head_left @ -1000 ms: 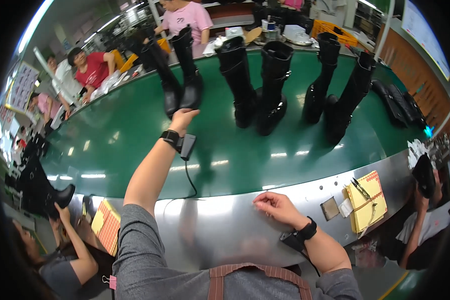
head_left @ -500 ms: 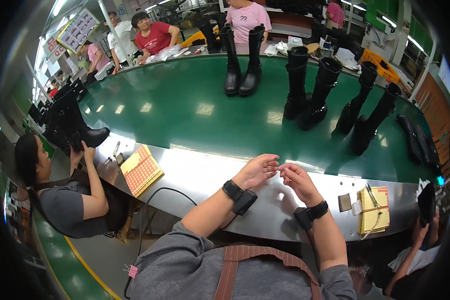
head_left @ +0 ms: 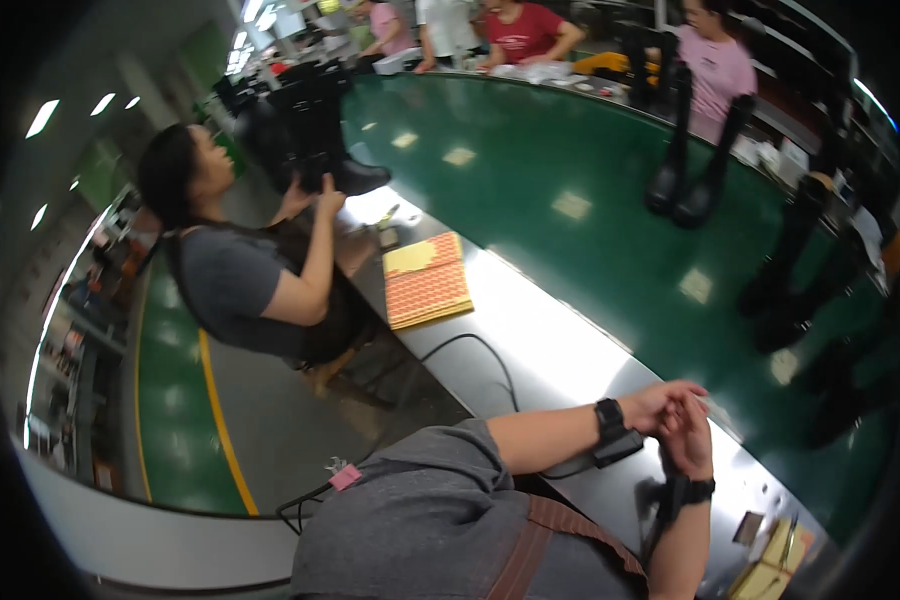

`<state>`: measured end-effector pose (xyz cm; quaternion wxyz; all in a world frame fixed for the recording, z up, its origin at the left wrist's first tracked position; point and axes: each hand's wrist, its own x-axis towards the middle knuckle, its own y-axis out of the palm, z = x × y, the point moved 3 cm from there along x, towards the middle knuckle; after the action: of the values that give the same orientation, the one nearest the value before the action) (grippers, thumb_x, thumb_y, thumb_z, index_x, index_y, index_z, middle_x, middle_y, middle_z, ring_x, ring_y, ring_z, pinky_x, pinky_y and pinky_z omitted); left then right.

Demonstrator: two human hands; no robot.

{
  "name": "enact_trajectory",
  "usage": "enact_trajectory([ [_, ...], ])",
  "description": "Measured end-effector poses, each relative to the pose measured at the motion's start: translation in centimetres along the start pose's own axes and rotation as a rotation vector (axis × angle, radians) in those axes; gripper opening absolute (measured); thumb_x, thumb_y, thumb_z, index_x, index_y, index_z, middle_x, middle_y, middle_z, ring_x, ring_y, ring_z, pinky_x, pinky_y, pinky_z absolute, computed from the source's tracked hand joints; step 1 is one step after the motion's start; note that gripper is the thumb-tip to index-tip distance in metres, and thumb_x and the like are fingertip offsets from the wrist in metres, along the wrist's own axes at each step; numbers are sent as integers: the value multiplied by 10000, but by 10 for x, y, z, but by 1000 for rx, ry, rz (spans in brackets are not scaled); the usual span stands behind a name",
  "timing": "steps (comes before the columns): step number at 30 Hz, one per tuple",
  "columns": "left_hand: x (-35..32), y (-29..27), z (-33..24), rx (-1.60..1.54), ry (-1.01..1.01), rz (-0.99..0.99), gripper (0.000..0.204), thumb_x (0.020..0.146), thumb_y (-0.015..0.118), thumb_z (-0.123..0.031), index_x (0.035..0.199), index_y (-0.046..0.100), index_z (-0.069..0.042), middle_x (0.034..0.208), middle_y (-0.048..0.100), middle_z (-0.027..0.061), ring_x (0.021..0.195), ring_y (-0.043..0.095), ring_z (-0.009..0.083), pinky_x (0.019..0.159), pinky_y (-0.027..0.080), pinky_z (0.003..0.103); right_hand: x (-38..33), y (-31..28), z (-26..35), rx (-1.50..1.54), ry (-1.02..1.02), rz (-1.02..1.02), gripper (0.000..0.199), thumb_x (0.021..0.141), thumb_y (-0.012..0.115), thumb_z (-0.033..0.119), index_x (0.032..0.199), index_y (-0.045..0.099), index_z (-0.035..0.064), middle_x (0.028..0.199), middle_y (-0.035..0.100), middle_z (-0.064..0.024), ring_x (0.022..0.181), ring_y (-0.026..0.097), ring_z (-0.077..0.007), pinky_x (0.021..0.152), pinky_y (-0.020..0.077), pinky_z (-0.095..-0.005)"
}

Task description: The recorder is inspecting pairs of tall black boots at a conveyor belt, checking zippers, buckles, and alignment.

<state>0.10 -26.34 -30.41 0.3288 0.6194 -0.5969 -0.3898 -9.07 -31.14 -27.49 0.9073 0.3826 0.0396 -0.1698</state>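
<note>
My left hand [head_left: 656, 403] and my right hand [head_left: 688, 444] meet over the metal edge of the table, their fingers overlapping. The left fingers stretch out to the right. On the right hand they point up against the left ones, partly hidden and blurred. I see nothing held in either hand. Each wrist wears a black strap with a dark box. Nearest my right forearm lies a bundle of yellow cards [head_left: 770, 568] with a dark tool on top, and a small dark block [head_left: 747, 527] is beside it.
At the left, a seated co-worker [head_left: 260, 260] handles a black boot [head_left: 320, 140]. A yellow and red card stack [head_left: 427, 282] lies on the metal strip [head_left: 560, 335], near a black cable [head_left: 490, 350]. Black boots [head_left: 685, 170] stand on the green table [head_left: 530, 180]. Several people are across it.
My view has swung left, so the co-worker and card stack sit further right in the picture. My hands, slightly apart before, now overlap.
</note>
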Motion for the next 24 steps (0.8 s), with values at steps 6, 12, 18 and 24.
enact_trajectory([
  [6, 6, -2, 6, -46, 1, -69, 346, 982, 443, -316, 1184, 539, -52, 1079, 618, 161, 1027, 602, 229, 918, 497, 380, -5, 13, 5, 49, -7, -46, 173, 990, 473, 252, 1003, 577, 114, 824, 537, 39, 639, 477, -48, 538, 372, -189],
  [12, 9, -4, 0, -8, -25, -72, 364, 977, 441, -341, 1167, 532, -45, 1058, 625, 164, 1002, 611, 229, 897, 502, 370, 1, 14, 6, 60, -30, -44, 214, 1011, 420, 247, 1013, 545, 73, 822, 526, -6, 613, 457, -78, 544, 381, -230],
  [18, 7, -1, 4, 4, 8, -69, 346, 979, 436, -332, 1151, 535, -49, 1023, 641, 147, 933, 625, 210, 868, 511, 362, -3, 16, 6, 65, -44, -27, 218, 1012, 416, 240, 1007, 547, 65, 815, 530, -8, 614, 457, -81, 549, 384, -230],
  [24, 3, -2, 4, 18, 65, -122, 323, 978, 415, -311, 1133, 543, -58, 938, 666, 124, 672, 608, 133, 565, 523, 258, -3, 15, 5, 32, -44, 1, 199, 1009, 426, 217, 995, 554, 65, 798, 530, -7, 613, 464, -85, 551, 398, -228],
])
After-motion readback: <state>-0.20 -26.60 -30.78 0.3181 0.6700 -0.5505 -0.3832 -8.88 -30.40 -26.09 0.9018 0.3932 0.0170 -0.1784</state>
